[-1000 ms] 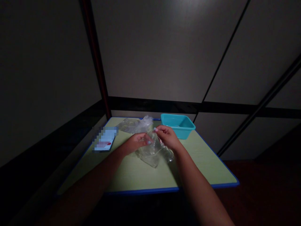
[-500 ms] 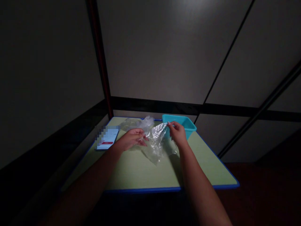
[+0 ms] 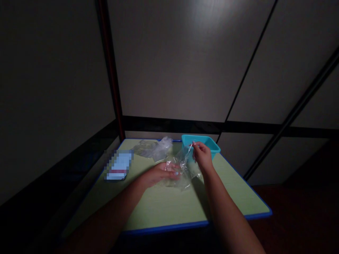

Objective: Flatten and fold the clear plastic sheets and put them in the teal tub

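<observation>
A clear, crinkled plastic bag (image 3: 183, 180) hangs low over the table from my right hand (image 3: 203, 155). The thumb and fingertips of that hand pinch its upper end, just in front of the turquoise basket (image 3: 214, 145). My left hand (image 3: 161, 172) lies against the bag's left side, fingers stretched out and thumb apart, with part of the film over the fingers. Behind my left hand, another crumpled clear plastic bag (image 3: 161, 148) rests on the table.
The light green table (image 3: 164, 215) has a blue edge. A phone (image 3: 120, 165), partly blurred out, lies at its left side. Wall panels (image 3: 172, 70) rise behind the table, and another wall (image 3: 53, 88) stands close on the left.
My left hand has moved right and onto the bag's side. The bag has been drawn narrower below my right hand, which keeps its pinch. The view has shifted slightly.
</observation>
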`<state>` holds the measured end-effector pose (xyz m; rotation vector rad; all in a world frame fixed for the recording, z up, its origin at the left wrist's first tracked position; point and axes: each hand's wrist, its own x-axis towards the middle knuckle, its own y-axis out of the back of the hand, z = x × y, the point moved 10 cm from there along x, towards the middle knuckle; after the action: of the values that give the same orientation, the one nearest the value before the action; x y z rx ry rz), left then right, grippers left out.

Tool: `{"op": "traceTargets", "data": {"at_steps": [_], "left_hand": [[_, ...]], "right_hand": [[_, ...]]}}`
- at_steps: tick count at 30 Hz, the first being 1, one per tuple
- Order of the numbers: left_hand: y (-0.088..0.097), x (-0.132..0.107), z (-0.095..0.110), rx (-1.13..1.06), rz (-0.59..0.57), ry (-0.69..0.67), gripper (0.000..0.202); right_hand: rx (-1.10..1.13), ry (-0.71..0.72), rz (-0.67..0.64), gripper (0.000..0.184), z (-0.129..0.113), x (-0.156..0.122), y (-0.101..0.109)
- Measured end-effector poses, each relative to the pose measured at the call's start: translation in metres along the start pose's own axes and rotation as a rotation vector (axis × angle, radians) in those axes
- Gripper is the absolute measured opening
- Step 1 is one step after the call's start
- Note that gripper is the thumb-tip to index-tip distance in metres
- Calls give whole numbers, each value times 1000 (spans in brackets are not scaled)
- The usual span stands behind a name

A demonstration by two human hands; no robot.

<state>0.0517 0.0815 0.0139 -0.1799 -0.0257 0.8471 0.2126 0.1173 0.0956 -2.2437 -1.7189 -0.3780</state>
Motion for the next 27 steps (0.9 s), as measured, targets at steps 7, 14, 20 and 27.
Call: {"op": "traceTargets", "data": {"at_steps": [7,14,20,27], "left_hand": [[18,2,7,40,132,-71,42],[36,-15,30,46,146,-30,41],[61,-29,41,114,245,19,27],[73,-27,6,431,182,253,30]], "right_hand": [[35,-4,111,38,8,8,21],[25,-32,73,37,9,5,17],[2,-174,-187,39,27,1,-8],[-245,-287,-387,28,43,-13,-24]]}}
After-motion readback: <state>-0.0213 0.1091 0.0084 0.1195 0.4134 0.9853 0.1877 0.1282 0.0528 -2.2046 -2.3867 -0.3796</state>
